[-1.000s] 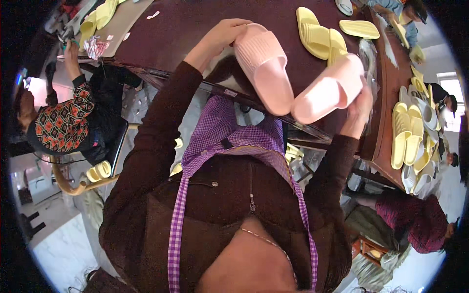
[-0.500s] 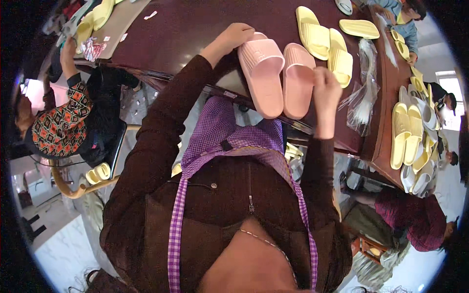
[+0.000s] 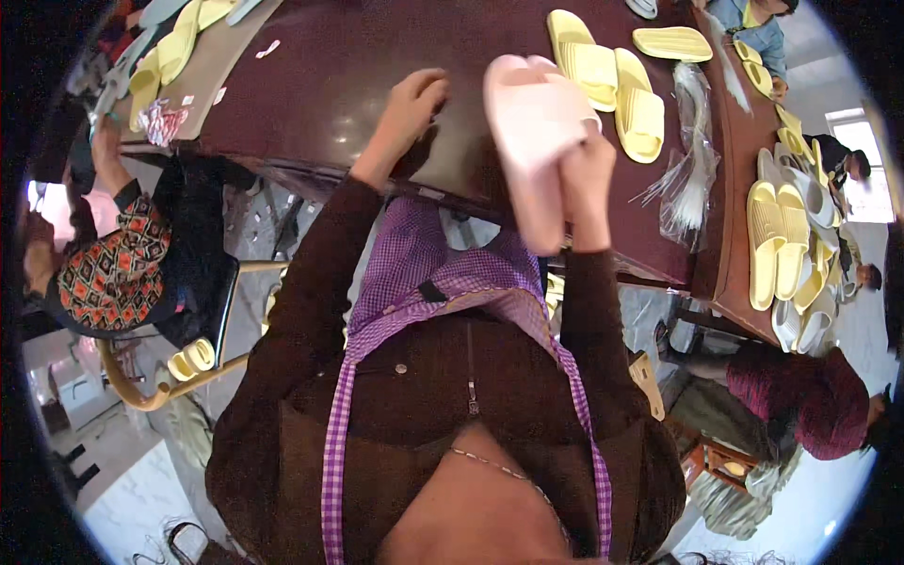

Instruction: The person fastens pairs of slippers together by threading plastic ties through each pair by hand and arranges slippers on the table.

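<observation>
A pair of pink slide slippers [image 3: 537, 122] is lifted at the table's near edge, one overlapping the other, so the rear one is mostly hidden. My right hand [image 3: 588, 174] grips them at the side of the straps; blur hides its exact finger placement. To their left, my left hand [image 3: 411, 115] hovers over the dark table [image 3: 330, 75] with loosely bent fingers and nothing in them. Just beyond the right hand lie two yellow slide slippers [image 3: 639, 108], toes pointing away from me.
A single yellow slipper [image 3: 672, 43] and a plastic bag of thin clear strips [image 3: 692, 160] lie on the right. Yellow and grey slippers [image 3: 777, 245] are piled at the far right edge. Co-workers sit on both sides; one wears a patterned sleeve [image 3: 118, 268] at left.
My left hand has let go of the pink slippers and drawn back left. My right hand has brought the pair together, raised and overlapping. The view has shifted slightly.
</observation>
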{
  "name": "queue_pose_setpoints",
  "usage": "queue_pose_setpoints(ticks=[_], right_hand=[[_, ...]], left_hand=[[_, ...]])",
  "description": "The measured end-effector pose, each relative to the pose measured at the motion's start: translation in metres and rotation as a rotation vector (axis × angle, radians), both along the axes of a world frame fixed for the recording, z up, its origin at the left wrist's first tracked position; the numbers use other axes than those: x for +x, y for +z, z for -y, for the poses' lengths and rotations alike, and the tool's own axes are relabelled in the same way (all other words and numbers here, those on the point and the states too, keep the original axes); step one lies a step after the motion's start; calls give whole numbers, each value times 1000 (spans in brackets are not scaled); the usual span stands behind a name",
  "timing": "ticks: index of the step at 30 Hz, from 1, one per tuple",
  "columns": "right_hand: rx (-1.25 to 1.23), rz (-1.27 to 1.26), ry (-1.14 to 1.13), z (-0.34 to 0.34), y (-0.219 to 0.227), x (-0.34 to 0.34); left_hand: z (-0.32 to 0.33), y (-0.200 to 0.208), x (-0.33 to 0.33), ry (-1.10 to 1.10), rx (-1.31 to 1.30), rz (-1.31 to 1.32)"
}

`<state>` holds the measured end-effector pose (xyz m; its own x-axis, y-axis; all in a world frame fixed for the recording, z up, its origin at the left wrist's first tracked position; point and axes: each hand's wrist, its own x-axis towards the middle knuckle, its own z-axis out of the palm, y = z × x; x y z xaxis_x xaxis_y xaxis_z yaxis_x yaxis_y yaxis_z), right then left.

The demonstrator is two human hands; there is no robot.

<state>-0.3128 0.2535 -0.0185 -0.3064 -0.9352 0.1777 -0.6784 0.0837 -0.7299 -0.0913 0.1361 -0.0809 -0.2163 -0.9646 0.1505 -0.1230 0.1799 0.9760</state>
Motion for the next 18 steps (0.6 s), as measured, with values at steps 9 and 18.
queue_pose_setpoints(ticks=[9, 18], right_hand=[[-210, 503, -101, -66, 4, 10], [-436, 918, -14, -62, -8, 0]], left_hand=[[-33, -24, 26, 150, 71, -156], [-32, -24, 22, 122, 0, -160]])
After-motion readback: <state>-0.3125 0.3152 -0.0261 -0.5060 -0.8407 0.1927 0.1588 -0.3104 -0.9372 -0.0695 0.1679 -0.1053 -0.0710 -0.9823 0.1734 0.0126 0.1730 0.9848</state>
